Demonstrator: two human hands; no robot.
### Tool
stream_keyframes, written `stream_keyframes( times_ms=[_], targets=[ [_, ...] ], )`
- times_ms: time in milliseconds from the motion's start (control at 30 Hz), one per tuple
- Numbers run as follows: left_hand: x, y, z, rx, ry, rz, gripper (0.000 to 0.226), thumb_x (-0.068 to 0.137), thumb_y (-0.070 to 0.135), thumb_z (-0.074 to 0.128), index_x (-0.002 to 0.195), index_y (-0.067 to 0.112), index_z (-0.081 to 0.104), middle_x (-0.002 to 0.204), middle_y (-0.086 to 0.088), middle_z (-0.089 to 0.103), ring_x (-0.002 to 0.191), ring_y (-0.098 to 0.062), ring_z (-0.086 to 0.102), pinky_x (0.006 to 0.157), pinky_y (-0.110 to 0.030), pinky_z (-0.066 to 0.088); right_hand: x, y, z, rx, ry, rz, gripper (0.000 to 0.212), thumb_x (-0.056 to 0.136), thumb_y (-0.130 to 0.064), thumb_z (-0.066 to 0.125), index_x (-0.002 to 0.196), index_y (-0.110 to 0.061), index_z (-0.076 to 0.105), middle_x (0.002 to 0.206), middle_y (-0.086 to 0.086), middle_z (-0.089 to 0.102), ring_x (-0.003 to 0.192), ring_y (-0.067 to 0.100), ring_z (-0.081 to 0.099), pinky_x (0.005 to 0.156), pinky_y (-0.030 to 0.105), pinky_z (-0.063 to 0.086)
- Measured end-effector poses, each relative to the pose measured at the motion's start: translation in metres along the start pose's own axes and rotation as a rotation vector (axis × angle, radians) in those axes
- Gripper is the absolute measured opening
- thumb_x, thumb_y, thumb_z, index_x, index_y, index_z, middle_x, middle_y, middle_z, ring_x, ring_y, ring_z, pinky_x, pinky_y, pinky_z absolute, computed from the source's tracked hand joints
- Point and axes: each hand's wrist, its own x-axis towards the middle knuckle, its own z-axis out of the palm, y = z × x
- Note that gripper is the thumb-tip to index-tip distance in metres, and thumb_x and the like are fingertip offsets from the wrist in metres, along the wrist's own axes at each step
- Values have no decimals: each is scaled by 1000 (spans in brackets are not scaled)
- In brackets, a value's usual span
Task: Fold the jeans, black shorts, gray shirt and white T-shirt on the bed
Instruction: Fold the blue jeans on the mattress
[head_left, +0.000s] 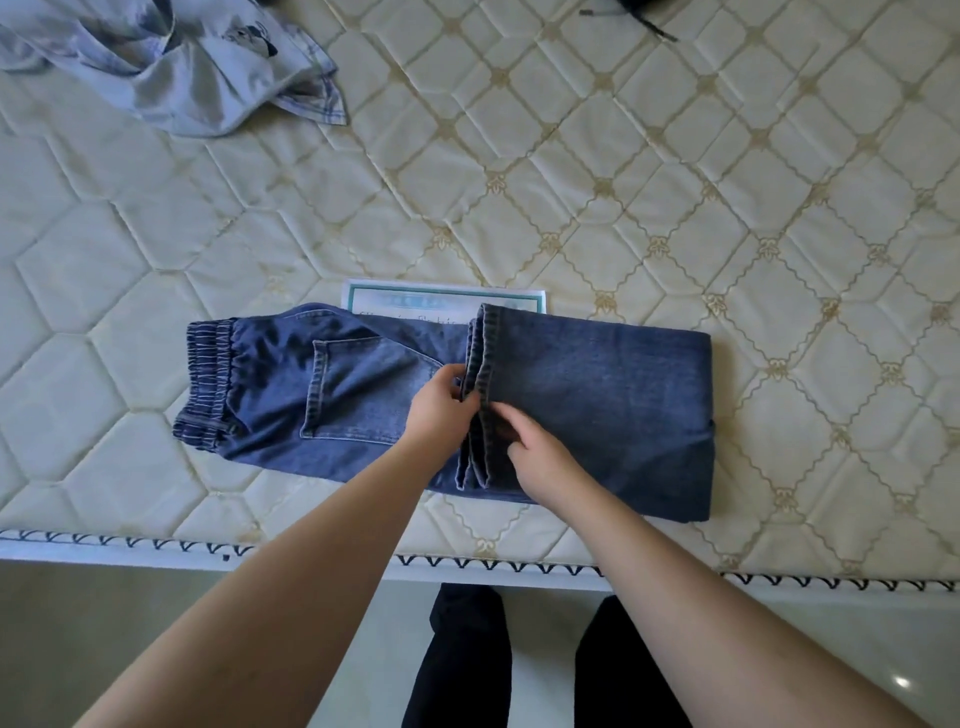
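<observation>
Where the cream quilted mattress (571, 182) ends in a zigzag-stitched edge (519, 565), wide bare quilting surrounds the blue denim jeans (597, 395), lying near that edge over a printed sheet (441, 296). Both arms reach forward; the left hand (439, 410) and right hand (540, 452) pinch the folded-back leg hems (480, 374). A crumpled gray shirt (171, 62) lies far left.

Hidden and cut off

The jeans (571, 395) cover most of a printed sheet (441, 299); its text is unreadable. The gray shirt (171, 67) and what may be black shorts (631, 8) run off the top edge.
</observation>
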Motion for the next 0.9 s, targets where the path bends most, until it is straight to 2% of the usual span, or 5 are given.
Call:
stream_keyframes(
  times_ms=[133, 300, 500, 800, 900],
  targets=[
    [1, -9, -3, 48, 23, 62, 30, 92, 26, 59, 121, 33, 55, 89, 18, 62, 79, 2, 60, 61, -18, 45, -2, 10, -17, -167, 102, -67, 52, 99, -11, 40, 146, -32, 38, 152, -7, 37, 135, 12, 39, 110, 30, 35],
    [-4, -24, -3, 38, 52, -27, 36, 89, 20, 58, 123, 29, 51, 96, 3, 69, 82, -13, 64, 67, -28, 48, 5, 23, -46, -636, 257, -91, 56, 99, -23, 45, 152, -30, 27, 162, -3, 16, 147, 19, 15, 117, 41, 22],
    [-8, -23, 9, 200, 90, -159, 46, 78, 54, 73, 95, 21, 46, 76, 16, 49, 68, -6, 47, 63, -28, 37, 12, 38, -53, -824, 65, -12, 64, 100, -39, 41, 155, -37, 8, 162, -6, -18, 149, 22, -12, 118, 47, 12],
    [-15, -18, 2, 158, 112, -1, 17, 85, 25, 71, 85, 27, 54, 76, 13, 61, 72, -9, 57, 56, -24, 36, 7, 43, -52, -809, 303, -184, 66, 99, -35, 45, 156, -28, 11, 164, -1, -6, 150, 21, -2, 120, 42, 9],
    [-17, -21, 7, 163, 77, -59, 25, 84, 13, 67, 105, 18, 54, 90, 5, 62, 91, -25, 61, 69, -29, 38, 11, 58, -52, -902, 98, -87, 73, 99, -44, 41, 155, -30, -3, 160, -5, -24, 148, 19, -17, 119, 43, -2]
  ],
)
